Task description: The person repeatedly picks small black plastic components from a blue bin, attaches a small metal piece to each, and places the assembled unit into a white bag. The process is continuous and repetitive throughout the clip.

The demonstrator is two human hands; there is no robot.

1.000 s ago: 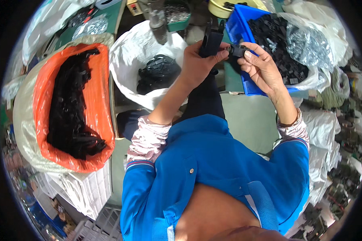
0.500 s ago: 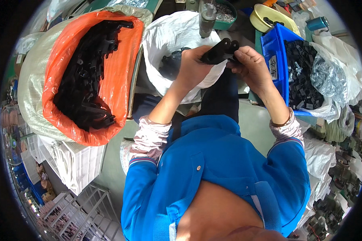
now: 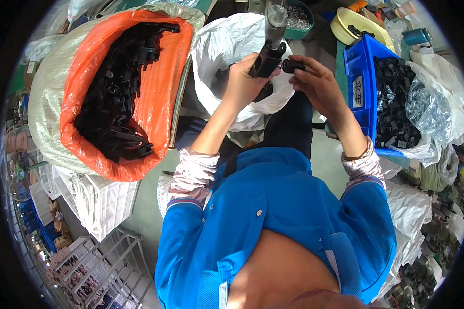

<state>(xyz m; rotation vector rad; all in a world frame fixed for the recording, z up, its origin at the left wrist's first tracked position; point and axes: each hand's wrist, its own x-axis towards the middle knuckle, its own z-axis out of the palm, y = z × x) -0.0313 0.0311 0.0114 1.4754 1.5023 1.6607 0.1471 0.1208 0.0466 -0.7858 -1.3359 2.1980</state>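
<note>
My left hand (image 3: 242, 82) is closed around a black channel-shaped part (image 3: 266, 63) with a forked upper end, tilted over the white bag. Beside it, my right hand (image 3: 319, 85) pinches a small black piece (image 3: 292, 66) between thumb and fingers. The small piece is close to the channel part's side; whether they touch, I cannot tell. Just beyond the channel part stands a grey metal machine post (image 3: 276, 26). Under my hands the white bag (image 3: 209, 44) gapes, with dark parts inside, partly hidden by my left hand.
On the left, a sack lined with orange plastic (image 3: 162, 108) holds many black parts. To the right, a blue bin (image 3: 353, 95) contains small black pieces and springs. Further back are a yellow basin (image 3: 340, 32), a green tub of small metal pieces (image 3: 307, 34) and a blue-green cylinder (image 3: 416, 36).
The channel part has turned more upright in my left hand. My right hand has drawn off its end and now shows the small black piece. The whole view has shifted slightly.
</note>
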